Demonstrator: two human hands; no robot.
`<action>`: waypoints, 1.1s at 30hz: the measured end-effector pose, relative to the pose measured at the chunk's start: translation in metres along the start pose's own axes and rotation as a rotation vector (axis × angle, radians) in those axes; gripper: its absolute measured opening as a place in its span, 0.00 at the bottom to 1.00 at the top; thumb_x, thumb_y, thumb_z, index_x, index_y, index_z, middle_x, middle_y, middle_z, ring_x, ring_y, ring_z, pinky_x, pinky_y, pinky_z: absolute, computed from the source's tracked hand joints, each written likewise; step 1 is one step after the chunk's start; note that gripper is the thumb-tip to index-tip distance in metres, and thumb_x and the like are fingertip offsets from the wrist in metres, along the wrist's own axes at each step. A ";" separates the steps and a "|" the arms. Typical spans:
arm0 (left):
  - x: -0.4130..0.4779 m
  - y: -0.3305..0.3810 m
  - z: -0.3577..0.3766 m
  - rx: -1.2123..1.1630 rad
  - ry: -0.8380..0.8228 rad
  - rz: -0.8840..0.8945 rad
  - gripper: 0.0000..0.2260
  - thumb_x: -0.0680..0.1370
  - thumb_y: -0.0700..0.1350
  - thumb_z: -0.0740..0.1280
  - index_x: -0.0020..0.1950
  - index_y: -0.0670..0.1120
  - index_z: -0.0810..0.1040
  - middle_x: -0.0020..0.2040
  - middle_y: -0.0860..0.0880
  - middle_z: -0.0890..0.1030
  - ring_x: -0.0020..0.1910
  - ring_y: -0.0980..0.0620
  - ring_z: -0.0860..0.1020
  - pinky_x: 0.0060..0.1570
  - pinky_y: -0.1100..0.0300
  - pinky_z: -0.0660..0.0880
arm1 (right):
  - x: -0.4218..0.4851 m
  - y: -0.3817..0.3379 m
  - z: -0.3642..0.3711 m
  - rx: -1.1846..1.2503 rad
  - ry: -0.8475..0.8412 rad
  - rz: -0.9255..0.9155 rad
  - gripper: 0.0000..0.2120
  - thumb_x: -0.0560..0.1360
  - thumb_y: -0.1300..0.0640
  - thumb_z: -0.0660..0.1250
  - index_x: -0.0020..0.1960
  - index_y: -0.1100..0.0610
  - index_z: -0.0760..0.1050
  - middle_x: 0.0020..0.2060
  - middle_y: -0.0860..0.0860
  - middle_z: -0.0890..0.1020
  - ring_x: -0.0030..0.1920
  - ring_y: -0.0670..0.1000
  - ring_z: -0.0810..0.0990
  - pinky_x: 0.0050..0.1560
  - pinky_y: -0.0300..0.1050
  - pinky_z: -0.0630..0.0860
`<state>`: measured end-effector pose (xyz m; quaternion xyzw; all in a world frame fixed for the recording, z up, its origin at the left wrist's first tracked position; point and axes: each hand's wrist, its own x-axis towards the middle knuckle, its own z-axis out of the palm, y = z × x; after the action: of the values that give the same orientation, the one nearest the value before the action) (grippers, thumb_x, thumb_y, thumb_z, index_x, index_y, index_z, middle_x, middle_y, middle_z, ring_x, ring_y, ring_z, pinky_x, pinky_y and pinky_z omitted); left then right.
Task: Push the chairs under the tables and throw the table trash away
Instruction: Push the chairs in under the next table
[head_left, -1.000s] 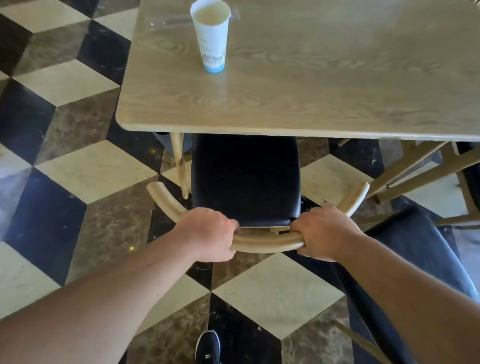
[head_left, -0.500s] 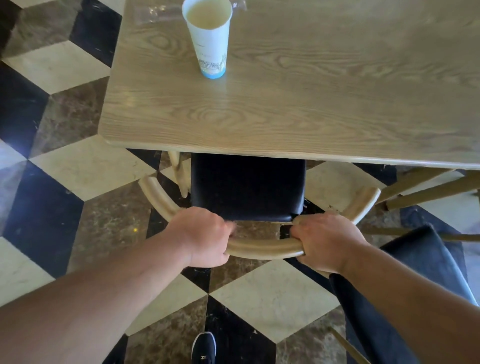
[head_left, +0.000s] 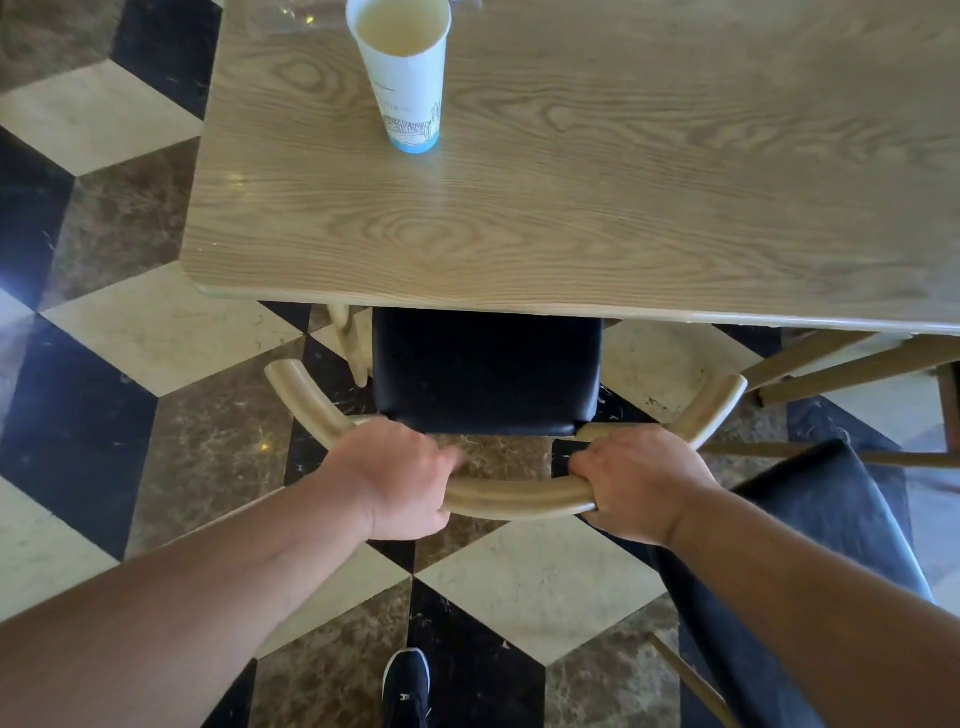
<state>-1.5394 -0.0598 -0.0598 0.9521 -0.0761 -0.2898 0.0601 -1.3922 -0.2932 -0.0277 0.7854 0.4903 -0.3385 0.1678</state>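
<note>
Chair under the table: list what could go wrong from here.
1. The curved armrest tips may strike the table edge if they sit too high.
2. A jolt could tip the tall paper cup.
3. The right hand grips close beside a second chair.

Paper cup (head_left: 402, 78) alone interrupts the table (head_left: 623, 208); second chair (head_left: 810, 545) crowds right.

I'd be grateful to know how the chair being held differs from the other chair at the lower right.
Both hands, left hand and right hand, grip the held chair by its curved backrest; nothing touches the other chair. The held chair's seat is partly under the table; the other chair stands clear of it. Both have black seats.
</note>
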 end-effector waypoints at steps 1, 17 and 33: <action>0.000 0.000 0.000 0.005 -0.002 0.001 0.13 0.78 0.60 0.61 0.55 0.54 0.77 0.39 0.54 0.81 0.37 0.50 0.80 0.31 0.56 0.71 | 0.000 0.000 0.000 0.001 0.003 -0.003 0.06 0.77 0.44 0.61 0.48 0.44 0.75 0.40 0.43 0.79 0.43 0.49 0.76 0.49 0.50 0.77; -0.009 0.022 0.001 0.116 0.140 -0.139 0.17 0.76 0.63 0.64 0.56 0.53 0.80 0.39 0.56 0.78 0.40 0.51 0.77 0.43 0.51 0.76 | -0.015 -0.011 0.004 -0.055 0.019 0.151 0.08 0.75 0.42 0.66 0.53 0.43 0.76 0.42 0.42 0.79 0.47 0.51 0.79 0.51 0.53 0.78; -0.004 0.453 0.086 -0.438 0.092 -0.118 0.22 0.82 0.60 0.66 0.74 0.57 0.69 0.69 0.58 0.75 0.64 0.57 0.75 0.60 0.62 0.74 | -0.333 0.112 0.286 0.261 0.118 0.321 0.10 0.80 0.56 0.61 0.59 0.51 0.77 0.55 0.52 0.81 0.59 0.58 0.77 0.58 0.53 0.72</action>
<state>-1.6411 -0.5100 -0.0568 0.9313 0.0471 -0.2589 0.2519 -1.4954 -0.7344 -0.0078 0.8869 0.3201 -0.3214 0.0875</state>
